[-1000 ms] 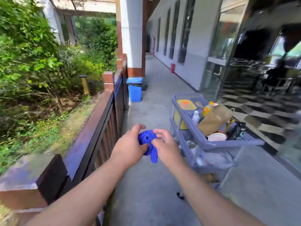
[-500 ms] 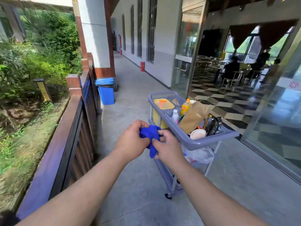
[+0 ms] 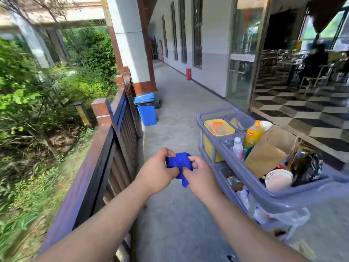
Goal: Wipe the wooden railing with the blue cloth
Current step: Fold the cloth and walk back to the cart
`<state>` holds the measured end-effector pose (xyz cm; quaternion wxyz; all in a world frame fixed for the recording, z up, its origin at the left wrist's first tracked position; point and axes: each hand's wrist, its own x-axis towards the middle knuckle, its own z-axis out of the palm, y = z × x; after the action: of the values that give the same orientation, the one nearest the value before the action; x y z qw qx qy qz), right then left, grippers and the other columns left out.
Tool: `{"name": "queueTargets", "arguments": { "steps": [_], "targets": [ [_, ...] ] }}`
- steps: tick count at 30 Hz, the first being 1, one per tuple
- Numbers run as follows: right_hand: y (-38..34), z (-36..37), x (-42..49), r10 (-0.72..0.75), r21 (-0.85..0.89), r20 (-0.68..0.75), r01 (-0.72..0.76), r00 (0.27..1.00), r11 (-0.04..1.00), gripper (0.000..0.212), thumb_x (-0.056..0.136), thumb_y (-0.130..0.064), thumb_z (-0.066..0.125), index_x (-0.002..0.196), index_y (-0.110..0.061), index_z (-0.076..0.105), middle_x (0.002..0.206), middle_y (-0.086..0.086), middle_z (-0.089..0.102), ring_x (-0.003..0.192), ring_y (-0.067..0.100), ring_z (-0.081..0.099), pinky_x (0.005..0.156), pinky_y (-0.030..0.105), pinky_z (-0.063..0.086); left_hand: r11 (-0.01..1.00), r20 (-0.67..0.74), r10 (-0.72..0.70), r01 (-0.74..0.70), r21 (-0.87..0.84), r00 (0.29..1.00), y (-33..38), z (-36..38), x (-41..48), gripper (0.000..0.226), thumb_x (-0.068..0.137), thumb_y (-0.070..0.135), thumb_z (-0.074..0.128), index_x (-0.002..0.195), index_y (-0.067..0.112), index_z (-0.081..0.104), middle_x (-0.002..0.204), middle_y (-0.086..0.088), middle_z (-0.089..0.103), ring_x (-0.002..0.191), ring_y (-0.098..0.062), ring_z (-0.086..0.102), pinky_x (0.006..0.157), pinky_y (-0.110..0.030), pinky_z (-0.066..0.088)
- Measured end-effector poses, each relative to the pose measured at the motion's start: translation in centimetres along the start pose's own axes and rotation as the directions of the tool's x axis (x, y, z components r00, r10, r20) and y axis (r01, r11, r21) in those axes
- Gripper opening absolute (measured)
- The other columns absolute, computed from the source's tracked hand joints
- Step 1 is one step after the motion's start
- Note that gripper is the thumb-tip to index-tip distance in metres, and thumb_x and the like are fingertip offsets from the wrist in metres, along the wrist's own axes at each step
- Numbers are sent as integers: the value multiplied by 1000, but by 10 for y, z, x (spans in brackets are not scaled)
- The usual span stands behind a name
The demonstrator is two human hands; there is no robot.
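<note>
Blue cloth (image 3: 179,162), brown railing (image 3: 88,173), lavender cart (image 3: 283,195).

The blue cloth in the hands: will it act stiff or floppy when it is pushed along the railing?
Probably floppy: the blue cloth is bunched between the left hand and the right hand, and one corner hangs down limp. It looks light, so it will likely crumple unless pressed flat on the wooden railing.

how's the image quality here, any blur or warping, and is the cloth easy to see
Head view: the wide lens bends the pillar and railing; bushes at left are smeared by motion; bright sun gives sheen on the rail top; the blue cloth between left hand and right hand is sharp.
</note>
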<state>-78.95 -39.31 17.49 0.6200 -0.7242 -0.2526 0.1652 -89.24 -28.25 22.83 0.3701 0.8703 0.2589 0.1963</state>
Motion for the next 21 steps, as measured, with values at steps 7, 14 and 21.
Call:
{"name": "queueTargets", "arguments": {
  "steps": [7, 14, 21],
  "targets": [
    [17, 0, 95, 18, -15, -12, -18, 1000, 1000, 27, 87, -12, 65, 98, -36, 64, 86, -15, 71, 79, 7, 66, 59, 22, 50, 1000, 41, -15, 15, 3, 999, -17, 21, 99, 32, 78, 22, 72, 101, 33, 53, 94, 4, 68, 52, -6, 50, 49, -18, 42],
    [31, 4, 179, 8, -84, -92, -16, 996, 996, 28, 89, -15, 66, 97, -42, 62, 90, -14, 70, 75, 9, 66, 58, 23, 50, 998, 119, 18, -11, -56, 993, -44, 40, 198, 32, 77, 25, 72, 96, 41, 53, 101, 7, 66, 56, -10, 54, 44, -16, 39],
    [21, 19, 264, -23, -145, -218, -9, 976, 989, 34, 88, -11, 65, 98, -43, 65, 91, -30, 69, 75, 4, 68, 57, 19, 51, 985, 191, 147, -125, -123, 970, -63, 43, 305, 32, 77, 23, 72, 98, 38, 54, 104, 6, 64, 73, -19, 63, 51, -22, 43]
  ]
}}
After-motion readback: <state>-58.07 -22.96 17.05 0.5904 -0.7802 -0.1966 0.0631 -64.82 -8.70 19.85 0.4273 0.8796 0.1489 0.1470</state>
